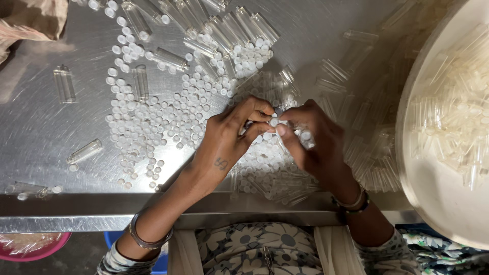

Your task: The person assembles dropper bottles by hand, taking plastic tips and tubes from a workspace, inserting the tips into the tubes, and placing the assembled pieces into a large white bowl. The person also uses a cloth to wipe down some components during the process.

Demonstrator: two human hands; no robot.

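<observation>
White caps (153, 122), clear vials (168, 57), silver table (41, 132), cream basin (433, 193).

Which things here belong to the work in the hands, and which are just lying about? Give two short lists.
In use:
left hand
right hand
white cap pinched between them
clear vial in right hand
loose caps
loose vials
basin of vials

Lying about:
cloth, top left
pink tub under the table

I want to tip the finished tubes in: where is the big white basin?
In the head view the white basin sits at the right edge of the steel table, beside the right hand, already holding clear tubes.
</observation>
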